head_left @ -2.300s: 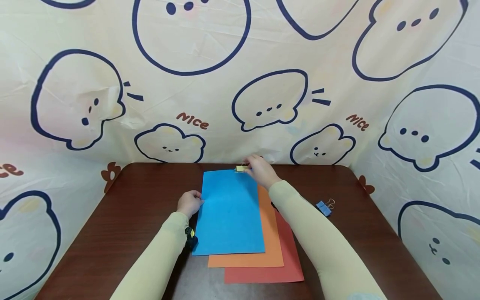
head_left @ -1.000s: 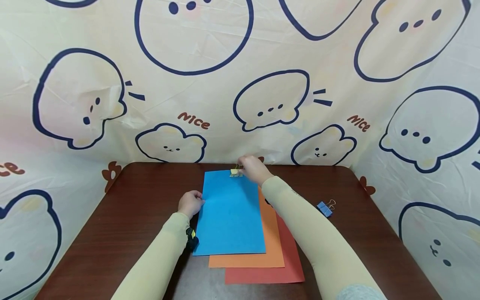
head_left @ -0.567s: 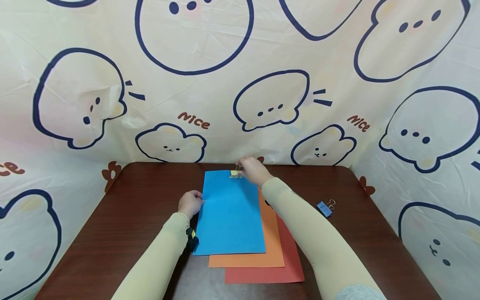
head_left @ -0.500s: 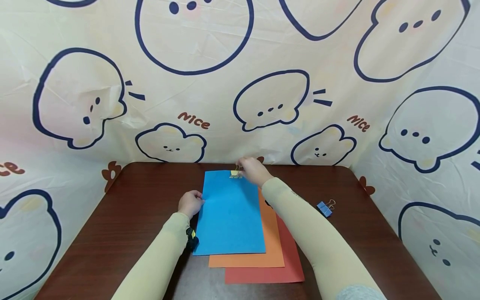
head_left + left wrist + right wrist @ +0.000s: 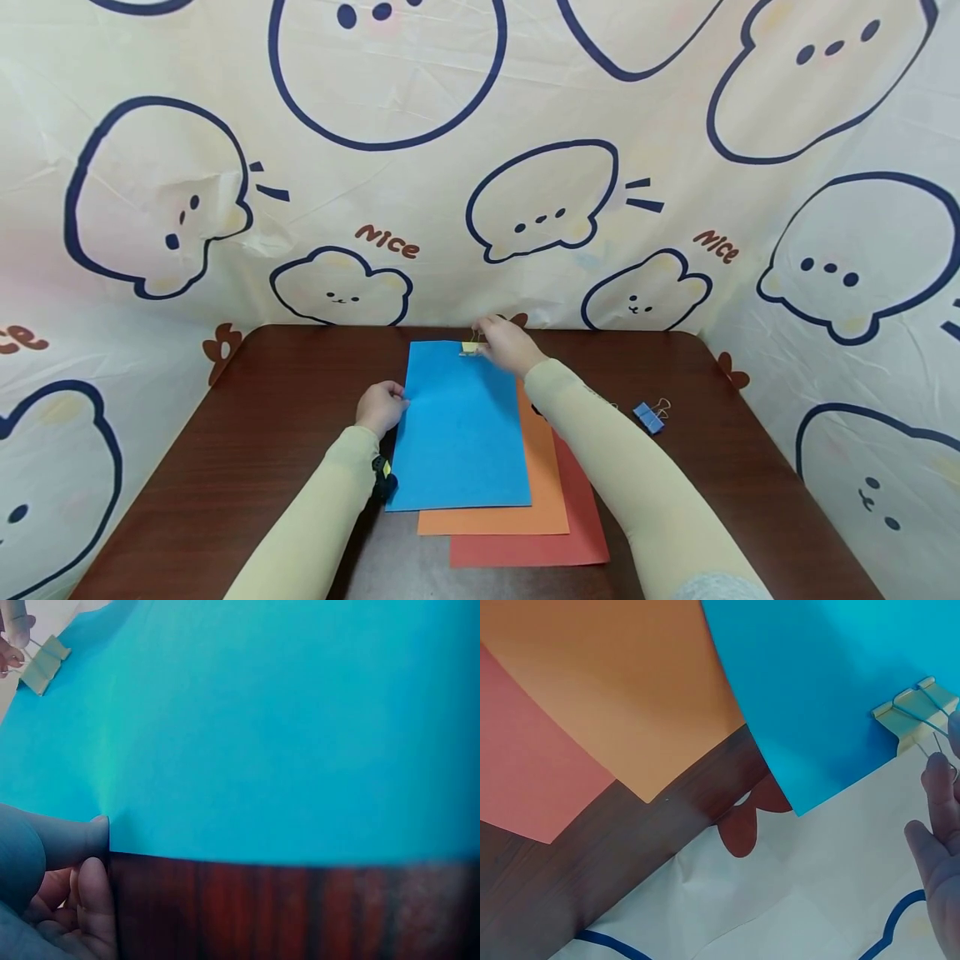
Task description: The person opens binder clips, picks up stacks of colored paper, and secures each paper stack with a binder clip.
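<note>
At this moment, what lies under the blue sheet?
Under the blue sheet, an orange sheet shows at the right and near edges, then a red sheet below that. The rest underneath is covered.

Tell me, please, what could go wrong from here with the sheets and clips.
The yellow clip, held by the right hand at the far edge of the blue sheet, might slip off. The left hand pinches that sheet's left edge, so a tug could shift it over the offset orange sheet. The blue clip lies near the right sleeve, which might knock it.
</note>
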Demonstrator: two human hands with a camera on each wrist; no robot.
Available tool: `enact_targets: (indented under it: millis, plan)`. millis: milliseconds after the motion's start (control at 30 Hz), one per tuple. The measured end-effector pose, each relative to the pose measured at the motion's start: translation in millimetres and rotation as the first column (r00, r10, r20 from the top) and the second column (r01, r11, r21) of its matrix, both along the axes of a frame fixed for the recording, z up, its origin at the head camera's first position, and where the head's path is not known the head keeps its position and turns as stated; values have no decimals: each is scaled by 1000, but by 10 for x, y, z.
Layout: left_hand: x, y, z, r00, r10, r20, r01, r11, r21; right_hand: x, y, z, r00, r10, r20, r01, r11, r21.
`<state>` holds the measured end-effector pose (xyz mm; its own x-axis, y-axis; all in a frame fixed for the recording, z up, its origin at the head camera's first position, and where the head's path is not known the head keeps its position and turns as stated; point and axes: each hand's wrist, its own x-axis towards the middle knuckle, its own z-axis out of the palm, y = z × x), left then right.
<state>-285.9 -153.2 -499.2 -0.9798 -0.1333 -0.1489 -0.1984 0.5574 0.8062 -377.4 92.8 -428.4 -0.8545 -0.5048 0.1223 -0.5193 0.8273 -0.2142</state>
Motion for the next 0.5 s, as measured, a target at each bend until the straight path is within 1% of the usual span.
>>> enact_targets:
  millis: [133, 333, 500]
  plan:
    - [0, 6, 6, 1000, 1, -3, -1, 1000, -3, 27, 12, -4, 1000, -1, -4, 1, 1000, -3]
    - [-1, 5, 6, 1000, 2, -3, -2, 1000, -11, 55, 24, -27, 999, -22, -28, 22, 1000, -14]
    - [-7, 2, -6, 1000, 6, -2, -6, 1000, -22, 82, 36, -59, 999, -35, -3, 35, 998, -45]
